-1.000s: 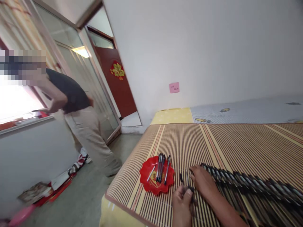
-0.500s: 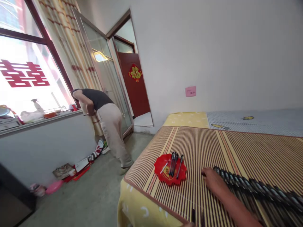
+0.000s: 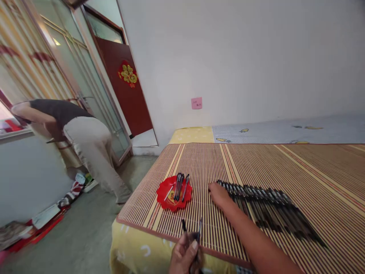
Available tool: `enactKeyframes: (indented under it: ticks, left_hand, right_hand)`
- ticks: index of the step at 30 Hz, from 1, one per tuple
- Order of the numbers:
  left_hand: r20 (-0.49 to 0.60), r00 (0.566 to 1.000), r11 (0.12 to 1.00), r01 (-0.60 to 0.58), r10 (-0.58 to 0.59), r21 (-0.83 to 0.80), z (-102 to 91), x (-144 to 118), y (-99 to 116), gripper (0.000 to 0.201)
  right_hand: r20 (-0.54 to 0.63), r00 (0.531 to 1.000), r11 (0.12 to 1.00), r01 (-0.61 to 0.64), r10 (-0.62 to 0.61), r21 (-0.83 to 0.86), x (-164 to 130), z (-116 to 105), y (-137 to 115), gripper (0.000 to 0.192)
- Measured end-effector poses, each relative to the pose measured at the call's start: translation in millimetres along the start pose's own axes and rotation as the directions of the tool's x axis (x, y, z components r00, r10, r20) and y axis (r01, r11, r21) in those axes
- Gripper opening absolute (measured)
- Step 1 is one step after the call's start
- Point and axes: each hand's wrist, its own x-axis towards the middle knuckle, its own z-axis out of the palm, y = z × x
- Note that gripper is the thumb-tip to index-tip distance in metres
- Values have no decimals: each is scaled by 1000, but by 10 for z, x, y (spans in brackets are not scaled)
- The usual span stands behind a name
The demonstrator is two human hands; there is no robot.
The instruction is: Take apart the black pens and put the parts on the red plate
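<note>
A person's bare right forearm (image 3: 253, 232) stretches diagonally forward from the lower edge of view, ending in the right grip (image 3: 219, 193), back upward, fingers bent, tips partly hidden. Nearer the body and well apart, the left grip (image 3: 184, 254) is clenched, fingers curled inward, thumb pressed across them.

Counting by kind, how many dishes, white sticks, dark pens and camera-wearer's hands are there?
Red dish: 1
White stick: 1
Left hand and right hand: 2
Dark pens: too bunched to count
Total, pens aside: 4
</note>
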Motion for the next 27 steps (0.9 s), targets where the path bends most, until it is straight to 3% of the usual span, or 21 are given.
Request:
enactKeyframes:
  ticks: [5,8,11,14,18,27]
  left_hand:
    - [16,1000,1000,23,-23,-14,36,-34,120,51]
    - [32,999,1000,15,-15,-3,29,-57,150,52]
    - [90,996,1000,20,-22,24,13,-102,147,53]
    - [137,989,998,47,-51,34,8,-176,125,52]
    - [199,978,997,50,-61,61,26,-304,95,50]
    - [261,965,994,-54,27,95,-63,-512,39,49]
  right_hand:
    - [7,999,996,32,-32,85,-115,-46,-76,15]
    - [15,993,947,109,-119,302,-407,-154,-97,11]
    - [6,980,645,126,-199,754,-834,-262,-110,13]
    - [21,980,500,83,-199,862,-1230,-374,-175,17]
    - [58,973,489,60,-223,870,-1543,-530,-319,18]
    - [-50,943,572,241,-330,784,-1822,-789,-396,21]
